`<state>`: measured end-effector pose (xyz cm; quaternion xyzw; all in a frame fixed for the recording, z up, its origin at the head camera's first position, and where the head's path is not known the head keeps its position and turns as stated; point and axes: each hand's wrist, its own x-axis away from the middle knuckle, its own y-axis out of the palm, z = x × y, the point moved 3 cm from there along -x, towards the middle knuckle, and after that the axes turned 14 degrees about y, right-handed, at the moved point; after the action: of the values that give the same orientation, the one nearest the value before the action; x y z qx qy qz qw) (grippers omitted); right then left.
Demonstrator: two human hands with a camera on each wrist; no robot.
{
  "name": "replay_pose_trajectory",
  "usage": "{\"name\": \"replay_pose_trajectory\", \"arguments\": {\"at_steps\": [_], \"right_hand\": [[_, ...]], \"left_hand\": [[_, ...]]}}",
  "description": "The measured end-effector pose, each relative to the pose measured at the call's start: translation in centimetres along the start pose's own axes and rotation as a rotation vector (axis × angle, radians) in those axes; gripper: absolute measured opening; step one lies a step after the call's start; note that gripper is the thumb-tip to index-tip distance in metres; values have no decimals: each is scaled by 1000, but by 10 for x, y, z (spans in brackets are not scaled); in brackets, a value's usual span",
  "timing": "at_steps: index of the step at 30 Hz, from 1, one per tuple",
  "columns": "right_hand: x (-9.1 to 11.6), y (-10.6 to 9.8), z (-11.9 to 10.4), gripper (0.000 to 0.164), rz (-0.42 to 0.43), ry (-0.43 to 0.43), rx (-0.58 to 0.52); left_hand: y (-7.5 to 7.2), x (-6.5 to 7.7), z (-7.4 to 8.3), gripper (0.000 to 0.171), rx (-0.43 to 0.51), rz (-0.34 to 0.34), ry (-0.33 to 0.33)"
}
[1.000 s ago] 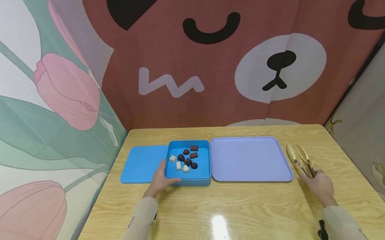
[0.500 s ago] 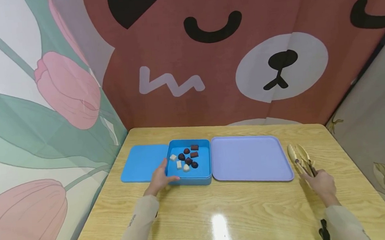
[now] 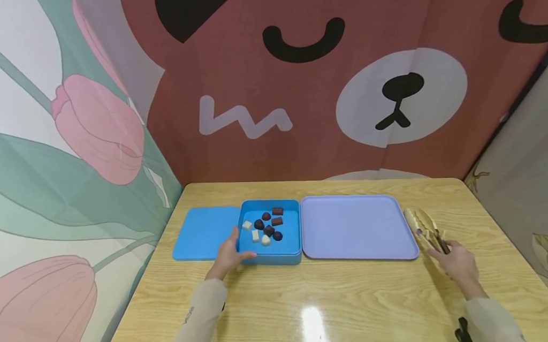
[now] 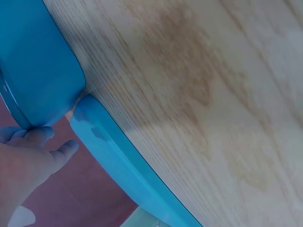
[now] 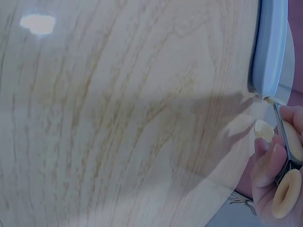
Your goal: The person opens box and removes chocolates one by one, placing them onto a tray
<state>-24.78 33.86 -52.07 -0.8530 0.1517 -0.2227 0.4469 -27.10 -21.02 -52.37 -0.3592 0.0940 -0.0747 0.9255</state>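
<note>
A blue box (image 3: 276, 259) stands on the table with several small brown and white chocolates (image 3: 268, 230) on its floor. My left hand (image 3: 226, 256) rests at its near left corner, the thumb along the front wall and the fingers along the left side. In the left wrist view its fingertips (image 4: 42, 134) are right at the box's edge. My right hand (image 3: 459, 264) grips gold-coloured tongs (image 3: 424, 223) with dark handles, near the right end of the lilac tray (image 3: 360, 253). The tongs' tips point away from me, slightly apart, with nothing between them. In the right wrist view a beige ring (image 5: 287, 194) shows at the handle end.
A flat blue lid (image 3: 204, 233) lies left of the box. The lilac tray sits close against the box's right side. Wooden table (image 3: 362, 303) extends in front. Printed cloth (image 3: 254, 162) hangs behind the table and at both sides.
The tongs have swung slightly left toward the tray, and their arms have come closer together in my right hand. My left hand and the box have stayed in place.
</note>
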Motion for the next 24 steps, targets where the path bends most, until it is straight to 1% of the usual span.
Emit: {"name": "replay_pose_trajectory", "arguments": {"at_steps": [12, 18, 24], "right_hand": [[8, -4, -4, 80, -7, 10, -34], [13, -9, -10, 80, -7, -31, -78], [17, -12, -13, 79, -10, -57, -88]], "left_hand": [[2, 0, 2, 101, 42, 1, 16], [1, 1, 2, 98, 52, -2, 21], [1, 2, 3, 96, 63, -3, 12]]}}
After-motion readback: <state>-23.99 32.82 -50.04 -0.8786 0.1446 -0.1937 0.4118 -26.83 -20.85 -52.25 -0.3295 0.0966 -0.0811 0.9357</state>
